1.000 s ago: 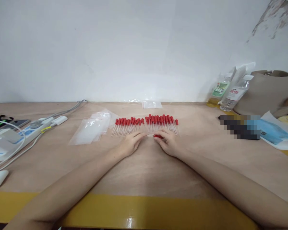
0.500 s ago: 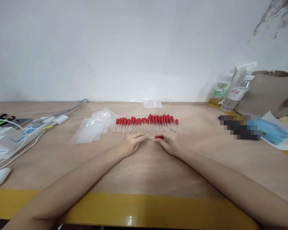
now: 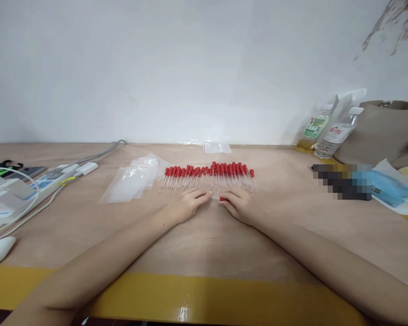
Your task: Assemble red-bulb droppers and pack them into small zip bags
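Between my hands lies one dropper [image 3: 215,198], level, with a thin clear tube and a red rubber bulb. My left hand [image 3: 189,204] is closed in a pinch on the tube's tip end. At the other end, the fingers of my right hand [image 3: 240,204] are wrapped round the red bulb and partly hide it. Just beyond both hands, a row of droppers [image 3: 180,172] rests on the table with red bulbs toward the wall and clear tips toward me. To the left of that row is an overlapping pile of clear zip bags [image 3: 124,183].
A power strip [image 3: 51,181] with chargers and cables occupies the left side, near a white mouse-like object [image 3: 0,251]. Another clear bag [image 3: 217,148] lies by the wall. At right are two bottles [image 3: 336,135], a grey-beige bag [image 3: 377,131] and a blue-and-white packet [image 3: 394,188].
The dropper has tilted and shifted slightly between my hands. Both hands keep hold of it, and the whole view has moved a little.
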Available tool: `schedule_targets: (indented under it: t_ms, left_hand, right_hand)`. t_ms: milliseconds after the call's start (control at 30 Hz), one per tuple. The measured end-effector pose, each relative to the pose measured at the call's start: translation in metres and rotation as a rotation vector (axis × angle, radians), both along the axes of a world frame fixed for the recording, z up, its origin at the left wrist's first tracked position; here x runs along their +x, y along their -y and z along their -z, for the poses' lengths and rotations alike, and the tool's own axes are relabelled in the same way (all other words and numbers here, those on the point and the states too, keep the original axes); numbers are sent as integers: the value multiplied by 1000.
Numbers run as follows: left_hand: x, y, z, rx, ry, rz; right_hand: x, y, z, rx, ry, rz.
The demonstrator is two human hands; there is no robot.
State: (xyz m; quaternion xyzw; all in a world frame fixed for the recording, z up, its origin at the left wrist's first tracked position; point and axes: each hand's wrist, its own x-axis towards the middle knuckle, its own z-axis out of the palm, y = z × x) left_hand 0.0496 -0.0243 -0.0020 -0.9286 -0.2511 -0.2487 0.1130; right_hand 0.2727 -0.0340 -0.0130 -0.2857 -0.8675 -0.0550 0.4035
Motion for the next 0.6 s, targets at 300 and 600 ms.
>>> schedule_targets:
  t_ms: [300,600]
  left_hand:
    - [5,0,-3,-180,272,-59]
    - [6,2,-1,-161,286,-33]
  right_hand:
    - [5,-5,-13,-179,-80,-2]
    - [7,-4,-10,-274,-54,-27]
